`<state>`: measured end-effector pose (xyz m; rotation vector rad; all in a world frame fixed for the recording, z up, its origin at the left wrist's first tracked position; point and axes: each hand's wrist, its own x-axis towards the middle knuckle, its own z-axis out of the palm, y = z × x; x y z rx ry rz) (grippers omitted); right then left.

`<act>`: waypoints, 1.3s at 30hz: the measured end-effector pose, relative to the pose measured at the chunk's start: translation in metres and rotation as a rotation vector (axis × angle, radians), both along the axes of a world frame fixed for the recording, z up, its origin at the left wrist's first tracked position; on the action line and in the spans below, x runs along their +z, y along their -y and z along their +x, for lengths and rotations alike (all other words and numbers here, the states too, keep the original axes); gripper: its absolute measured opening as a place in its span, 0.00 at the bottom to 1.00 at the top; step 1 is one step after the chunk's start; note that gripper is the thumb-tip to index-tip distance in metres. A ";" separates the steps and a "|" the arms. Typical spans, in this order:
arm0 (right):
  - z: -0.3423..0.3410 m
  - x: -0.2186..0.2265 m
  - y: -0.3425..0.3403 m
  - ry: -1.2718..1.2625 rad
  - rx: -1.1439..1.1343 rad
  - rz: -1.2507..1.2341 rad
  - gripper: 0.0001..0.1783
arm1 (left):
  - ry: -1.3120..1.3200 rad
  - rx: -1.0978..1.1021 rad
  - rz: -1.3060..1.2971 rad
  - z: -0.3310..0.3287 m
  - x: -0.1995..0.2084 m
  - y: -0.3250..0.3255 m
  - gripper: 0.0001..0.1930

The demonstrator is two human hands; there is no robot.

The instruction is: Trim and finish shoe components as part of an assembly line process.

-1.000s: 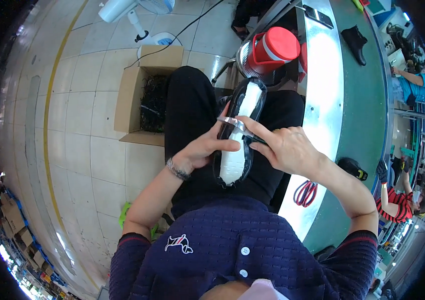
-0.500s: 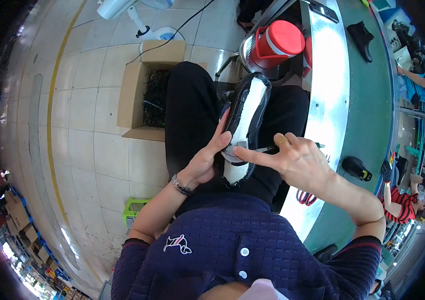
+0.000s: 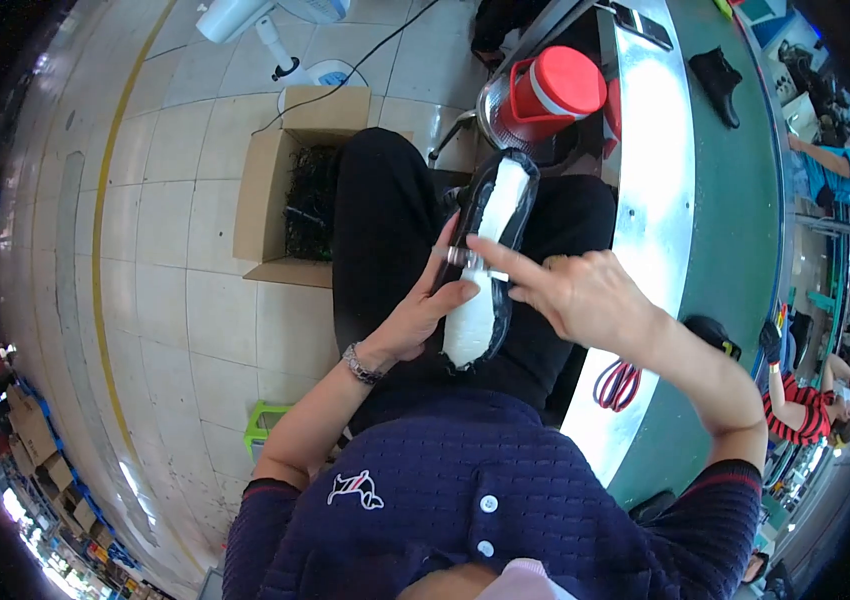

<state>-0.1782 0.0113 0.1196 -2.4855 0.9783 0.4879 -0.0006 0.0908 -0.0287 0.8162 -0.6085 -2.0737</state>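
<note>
Over my lap a black shoe upper (image 3: 493,320) lies bottom up, with a white underside showing along its middle. My left hand (image 3: 423,305) grips it from the left, thumb across the white bottom and fingers along the far-left side. My right hand (image 3: 580,290) reaches in from the right, index finger stretched out over the middle of the shoe. Under that finger is a small shiny metal tool (image 3: 469,258), held against the bottom by my right hand. Its exact kind cannot be made out, and most of its handle is hidden by the fingers.
Left of my knees stands an open cardboard box (image 3: 263,205) with black scraps inside. A red jug (image 3: 563,82) rests on a round stool ahead. To my right runs a metal-edged bench (image 3: 655,180) with a black boot (image 3: 716,85), red cords (image 3: 616,385) and a phone (image 3: 642,26).
My right hand and the tool have moved away from me along the shoe, from near its closer end to its middle. My left thumb has shifted onto the white bottom.
</note>
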 end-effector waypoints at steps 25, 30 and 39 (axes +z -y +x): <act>-0.004 -0.013 -0.033 0.206 0.062 -0.056 0.40 | 0.018 -0.017 0.029 0.001 -0.013 -0.025 0.41; -0.004 -0.010 -0.053 0.206 0.231 -0.018 0.42 | -0.125 0.004 -0.051 0.006 -0.017 -0.033 0.49; -0.011 -0.012 -0.032 0.138 0.126 -0.033 0.43 | 0.154 -0.393 0.145 0.011 0.003 -0.018 0.20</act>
